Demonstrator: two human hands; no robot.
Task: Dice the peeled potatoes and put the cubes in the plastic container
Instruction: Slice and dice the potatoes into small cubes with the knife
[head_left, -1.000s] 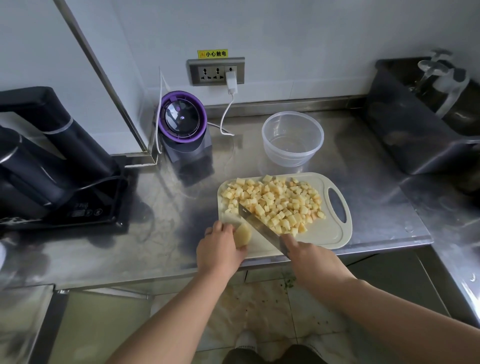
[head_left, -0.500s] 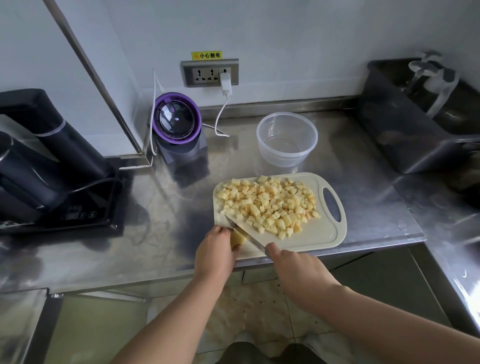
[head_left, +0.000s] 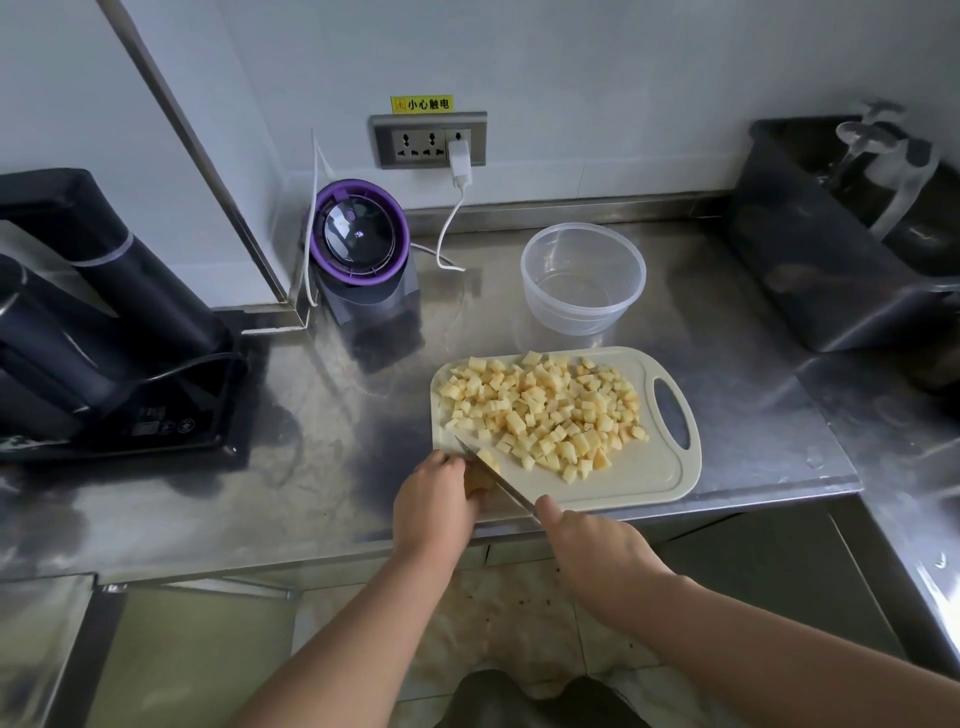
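left hand (head_left: 434, 499): curled over the potato piece (head_left: 484, 461), pinning it at the board's near-left corner. Fingertips tucked under, probably to stay clear of the edge.
right hand (head_left: 597, 545): fist wrapped round the knife (head_left: 496, 478) grip (handle itself hidden under the fingers), thumb forward near the blade's heel for steering.
knife: blade angled near-right to far-left, down on the piece and tight against the left knuckles. Reads as mid-slice.
cutting board (head_left: 639, 478): flat on the steel counter (head_left: 337, 467) at its front edge, handle hole to the right. Close in, so both arms work without reaching.
cubes (head_left: 545, 410): 1 loose heap over the far and middle board, away from the cutting corner, which leaves room for the blade.
plastic container (head_left: 582, 317): clear round tub, upright, just behind the board, no cubes inside. Near enough for a short transfer.
progress: dicing almost done, only 1 uncut piece in view. Transfer not begun.
next: finish the piece, then scrape or scoop the heap into the tub. Probably needs the tub at the board's edge.
risk: knuckles beside the blade, and cubes at the heap's fringe rolling off onto the steel.
surroundings: purple-lidded blender (head_left: 358, 234) far-left, wall socket (head_left: 428, 140) behind, black bin (head_left: 805, 270) right.
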